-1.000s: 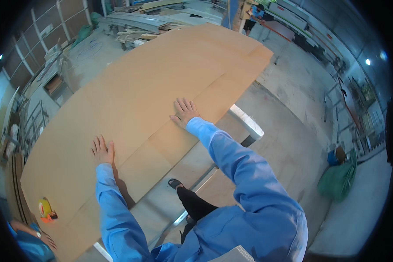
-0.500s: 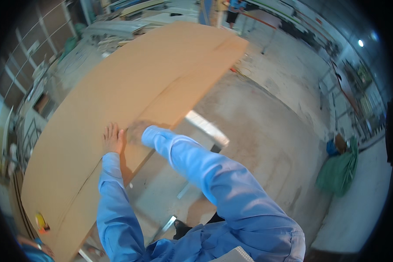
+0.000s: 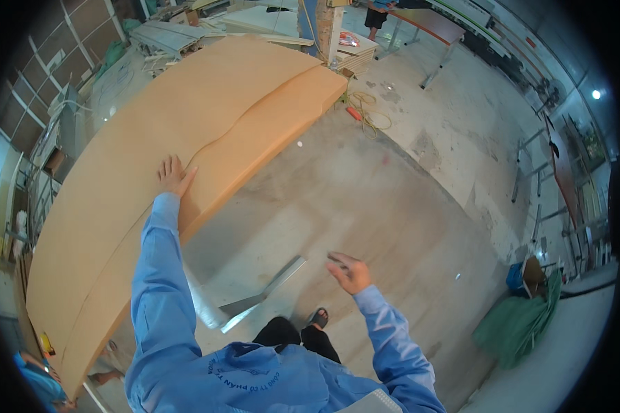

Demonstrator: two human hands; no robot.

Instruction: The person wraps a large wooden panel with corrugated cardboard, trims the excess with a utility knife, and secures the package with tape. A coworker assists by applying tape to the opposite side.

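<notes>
A large tan sheet (image 3: 117, 158), foam-like with a thick edge, stretches from the lower left to the far middle. Along it runs a long wavy line, like a cut or the border of an upper layer, with a narrower strip (image 3: 255, 144) on its right side. Palm down with spread fingers, my left hand (image 3: 175, 176) presses on the sheet beside that line. Away from the sheet, my right hand (image 3: 351, 273) hangs above the floor, its fingers bent and apart, with nothing plainly visible in them. A yellow tape measure (image 3: 47, 343) lies near the sheet's lower left end.
Metal legs (image 3: 265, 292) stand below the sheet's right edge. An orange-ended cord (image 3: 368, 117) lies on the floor beyond. Another person's hand (image 3: 48, 372) is at the lower left; a green sack (image 3: 520, 323) sits at right. Tables (image 3: 430, 26) and stacked panels (image 3: 262, 20) stand farther back.
My right hand has left the sheet and swung right and toward me, over the floor. My left hand remains flat on the sheet. The view has shifted, uncovering more of the floor.
</notes>
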